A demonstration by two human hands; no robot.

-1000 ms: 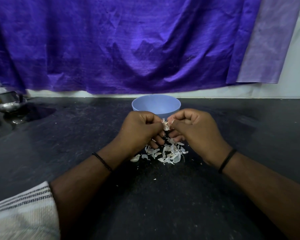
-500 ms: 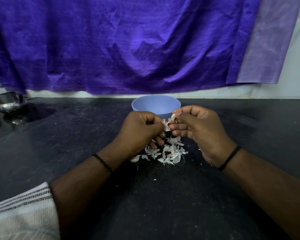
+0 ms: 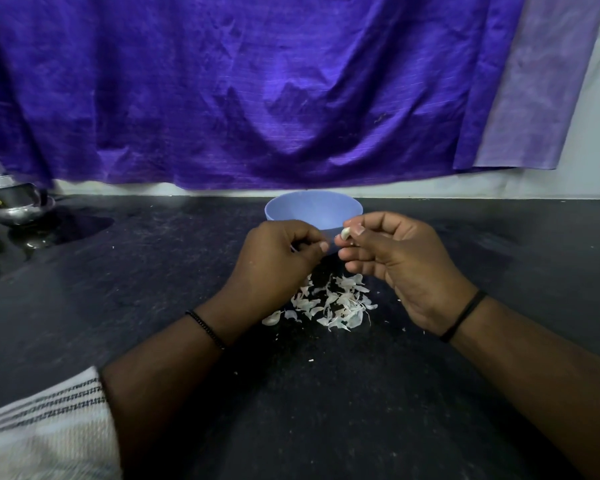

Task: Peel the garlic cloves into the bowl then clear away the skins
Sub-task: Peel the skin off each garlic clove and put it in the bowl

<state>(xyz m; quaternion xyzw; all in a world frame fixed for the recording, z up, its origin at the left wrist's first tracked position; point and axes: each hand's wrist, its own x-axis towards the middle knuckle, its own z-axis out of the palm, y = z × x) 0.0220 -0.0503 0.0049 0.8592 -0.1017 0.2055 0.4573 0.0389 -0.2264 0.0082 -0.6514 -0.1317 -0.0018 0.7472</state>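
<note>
Garlic clove (image 3: 345,233) is sitting pinched between the thumb and fingertips of the right hand (image 3: 400,268), held up just in front of the blue bowl (image 3: 313,208). The left hand (image 3: 274,259) is curling closed beside it, a small gap apart, thumb pressing against forefinger; whether it is gripping a scrap of skin I cannot tell. Papery skins (image 3: 329,301) are lying heaped on the dark counter (image 3: 118,289) below both hands, near the bowl. A purple cloth (image 3: 239,91) is hanging behind.
</note>
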